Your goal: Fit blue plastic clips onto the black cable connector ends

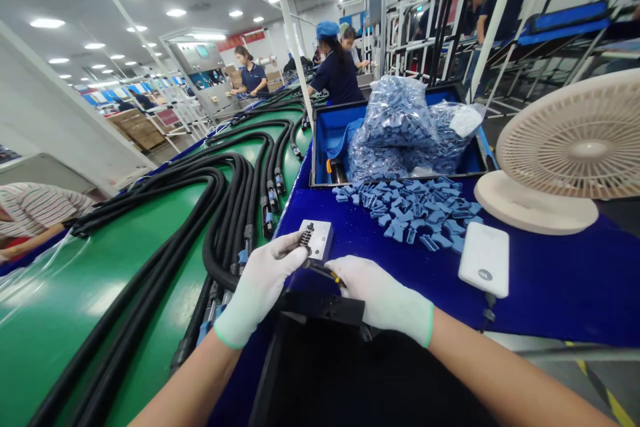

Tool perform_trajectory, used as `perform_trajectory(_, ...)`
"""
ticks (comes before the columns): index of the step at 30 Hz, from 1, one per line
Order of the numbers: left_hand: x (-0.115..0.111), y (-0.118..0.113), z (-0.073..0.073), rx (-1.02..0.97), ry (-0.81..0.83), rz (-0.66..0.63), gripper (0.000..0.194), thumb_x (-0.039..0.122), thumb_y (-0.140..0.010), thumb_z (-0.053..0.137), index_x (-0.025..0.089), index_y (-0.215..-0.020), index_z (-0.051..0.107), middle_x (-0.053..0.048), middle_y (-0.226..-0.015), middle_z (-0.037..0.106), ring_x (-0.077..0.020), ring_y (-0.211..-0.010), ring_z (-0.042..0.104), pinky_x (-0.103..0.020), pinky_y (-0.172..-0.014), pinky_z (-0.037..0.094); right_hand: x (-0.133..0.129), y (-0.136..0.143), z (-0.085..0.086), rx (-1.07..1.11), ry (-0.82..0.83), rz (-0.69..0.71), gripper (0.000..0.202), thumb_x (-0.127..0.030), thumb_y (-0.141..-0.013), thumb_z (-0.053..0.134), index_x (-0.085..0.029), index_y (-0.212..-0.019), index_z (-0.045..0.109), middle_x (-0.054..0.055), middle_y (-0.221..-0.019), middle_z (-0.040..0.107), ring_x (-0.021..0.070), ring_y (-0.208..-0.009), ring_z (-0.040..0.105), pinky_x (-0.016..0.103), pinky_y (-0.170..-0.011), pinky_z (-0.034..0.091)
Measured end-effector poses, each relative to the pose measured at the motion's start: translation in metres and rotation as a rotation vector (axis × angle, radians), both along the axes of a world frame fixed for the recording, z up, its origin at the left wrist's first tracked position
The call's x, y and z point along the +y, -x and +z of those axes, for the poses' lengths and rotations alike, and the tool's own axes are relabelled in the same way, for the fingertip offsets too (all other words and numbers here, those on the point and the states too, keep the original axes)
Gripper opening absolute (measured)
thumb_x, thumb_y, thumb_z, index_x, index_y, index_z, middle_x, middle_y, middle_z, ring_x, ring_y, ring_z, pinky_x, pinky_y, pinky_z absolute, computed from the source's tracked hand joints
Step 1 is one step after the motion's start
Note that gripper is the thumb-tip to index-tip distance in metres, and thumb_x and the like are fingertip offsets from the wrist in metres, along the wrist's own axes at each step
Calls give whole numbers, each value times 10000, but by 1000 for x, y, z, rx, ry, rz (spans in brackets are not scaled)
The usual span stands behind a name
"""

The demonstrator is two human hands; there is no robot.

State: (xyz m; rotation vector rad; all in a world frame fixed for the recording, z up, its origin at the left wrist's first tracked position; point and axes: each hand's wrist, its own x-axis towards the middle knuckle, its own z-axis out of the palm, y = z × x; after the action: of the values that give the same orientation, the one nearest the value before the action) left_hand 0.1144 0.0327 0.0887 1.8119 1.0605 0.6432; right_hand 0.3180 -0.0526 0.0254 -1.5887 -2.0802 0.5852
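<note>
My left hand, in a white glove with a green cuff, is closed in a pinch around a small dark part ringed like a coil spring. That part is in front of a pale metal block with holes in its face. My right hand, gloved alike, grips a slim black tool with yellow on it. The tool's far end reaches my left fingertips; its exact kind is unclear. Below both hands is a black bracket-like edge.
Many blue plastic clips lie in a heap on the blue table. Behind them a blue bin holds bagged clips. A fan and white power bank stand right. Black hoses cover the green belt.
</note>
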Motion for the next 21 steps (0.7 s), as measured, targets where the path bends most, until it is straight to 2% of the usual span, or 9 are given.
perform_trajectory(2,3,3,-7,-178,123,6,505,453,-906,742,202,-1340,678,-94,-1306,716,-275,-1158,682,-361,-1026,535,-6,-14,6,-94,-44,-16,266,-79,-847,598,-176,-1084,668,91,-1033,705,240,-947,651,325,-861,460)
perform_trajectory(4,7,6,-13,-356,256,18,535,435,-899,761,191,-1362,647,-121,-1274,714,-243,-1072,700,-337,-953,564,-12,-26,10,-189,-101,-125,416,-5,-813,556,-127,-1197,661,157,-1158,681,303,-1128,611,407,-1003,441)
perform_trajectory(7,9,9,-16,-506,394,31,563,389,-879,788,190,-1379,625,-139,-1298,689,-229,-1053,701,-332,-930,579,-24,-29,13,-89,-112,-206,591,-85,-795,691,-118,-1377,592,188,-1344,604,357,-1268,530,490,-1100,404)
perform_trajectory(10,4,10,-10,-382,276,26,528,395,-881,773,192,-1355,656,-128,-1322,687,-270,-1115,691,-395,-998,565,-37,-9,11,395,88,-161,717,-292,-739,845,-219,-1402,582,100,-1254,668,294,-1075,646,418,-959,523)
perform_trajectory(12,-3,10,-6,-176,111,2,454,368,-882,758,206,-1302,705,-96,-1280,719,-292,-1159,676,-438,-1079,518,-41,9,8,732,241,-179,575,-292,-800,768,-220,-1345,600,59,-1075,714,236,-859,683,368,-796,556)
perform_trajectory(14,-10,10,-4,21,-49,-108,350,306,-887,732,242,-1231,754,-56,-1240,739,-289,-1190,659,-438,-1124,483,-40,22,5,963,311,-223,456,-211,-824,678,-189,-1275,612,38,-959,710,196,-733,665,340,-710,545)
perform_trajectory(16,-14,10,-5,137,-152,-287,296,249,-915,683,291,-1194,773,-28,-1229,734,-265,-1185,653,-415,-1107,494,-36,28,7,1082,277,-235,468,-129,-781,660,-189,-1242,614,30,-999,705,187,-796,671,326,-753,545)
perform_trajectory(18,-16,10,-7,172,-203,-418,305,216,-942,649,321,-1205,764,-24,-1236,715,-243,-1173,645,-395,-1084,507,-33,26,11,1099,207,-222,566,-82,-748,670,-217,-1293,598,25,-1117,692,191,-938,666,316,-834,534)
perform_trajectory(21,-20,11,-6,148,-269,-460,347,186,-973,608,333,-1265,725,-39,-1226,685,-224,-1145,633,-383,-1049,520,-32,21,19,1050,207,-186,730,-95,-760,696,-261,-1445,509,25,-1177,665,178,-918,638,310,-807,522)
